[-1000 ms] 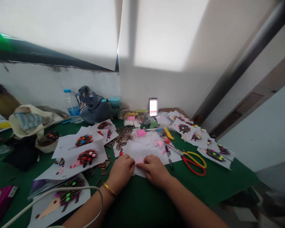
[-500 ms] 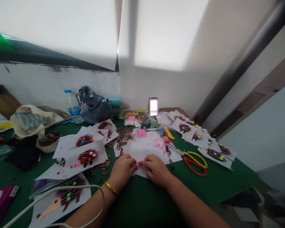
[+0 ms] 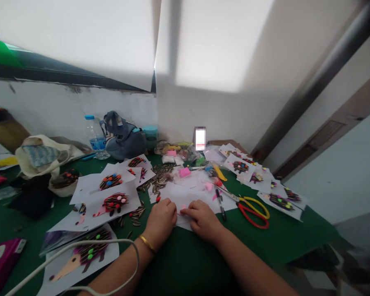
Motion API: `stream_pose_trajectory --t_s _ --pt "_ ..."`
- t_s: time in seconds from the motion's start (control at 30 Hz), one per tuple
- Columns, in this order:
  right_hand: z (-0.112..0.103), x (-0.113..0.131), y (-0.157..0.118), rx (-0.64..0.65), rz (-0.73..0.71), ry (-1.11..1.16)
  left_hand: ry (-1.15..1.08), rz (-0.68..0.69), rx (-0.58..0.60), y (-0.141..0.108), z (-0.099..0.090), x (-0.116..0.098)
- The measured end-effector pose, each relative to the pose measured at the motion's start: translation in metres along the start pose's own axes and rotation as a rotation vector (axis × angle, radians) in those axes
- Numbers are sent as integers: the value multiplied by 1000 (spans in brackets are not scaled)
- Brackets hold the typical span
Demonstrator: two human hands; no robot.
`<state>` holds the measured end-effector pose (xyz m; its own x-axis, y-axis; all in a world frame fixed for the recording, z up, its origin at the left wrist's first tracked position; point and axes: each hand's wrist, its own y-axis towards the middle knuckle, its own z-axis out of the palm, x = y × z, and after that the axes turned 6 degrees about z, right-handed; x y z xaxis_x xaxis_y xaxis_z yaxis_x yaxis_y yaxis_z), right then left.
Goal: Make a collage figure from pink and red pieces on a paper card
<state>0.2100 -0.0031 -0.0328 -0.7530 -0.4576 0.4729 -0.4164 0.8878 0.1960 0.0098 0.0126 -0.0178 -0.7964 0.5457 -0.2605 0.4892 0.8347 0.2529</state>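
Observation:
A white sheet lies in front of me on the green cloth. My left hand, curled with its fingers bent inward, rests on the sheet's near left part; whatever is under its fingers is hidden. Close by on the right, my right hand has its index finger pointing left onto the paper, its other fingers folded. A small pale pink piece shows between the hands, near that fingertip. A black pen lies right of my right hand, beside large scissors with red and yellow handles.
Seed-covered hedgehog pictures lie at the left and more at the right. Loose seeds and pink clay lie beyond my hands. A white cable crosses my left forearm. A bottle and bag stand behind.
My left hand has curled in more and drawn slightly back from the right fingertip. The right hand has barely moved. The view has shifted slightly.

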Motion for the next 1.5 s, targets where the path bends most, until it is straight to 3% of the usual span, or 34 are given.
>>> stream_pose_trajectory --t_s 0.3,0.63,0.87,0.97,1.1,1.2,1.37,1.5 --pt "-2 3 0 21 -14 -29 -501 -196 -253 4 6 23" --pt "-4 9 0 53 -9 -108 -631 -117 -373 6 12 19" --pt "-4 5 0 16 -11 -47 -700 -161 -376 6 7 14" --pt "-2 1 0 -29 2 0 -837 -272 -365 6 7 12" --pt "0 1 0 9 -6 -38 -969 -377 -302 7 4 8" --pt "-1 1 0 16 2 -37 -969 -381 -273 6 2 5" --pt "-2 2 0 15 10 -27 -967 -346 -341 6 7 6" --pt "-2 3 0 22 5 -51 -828 -275 -377 5 10 8"
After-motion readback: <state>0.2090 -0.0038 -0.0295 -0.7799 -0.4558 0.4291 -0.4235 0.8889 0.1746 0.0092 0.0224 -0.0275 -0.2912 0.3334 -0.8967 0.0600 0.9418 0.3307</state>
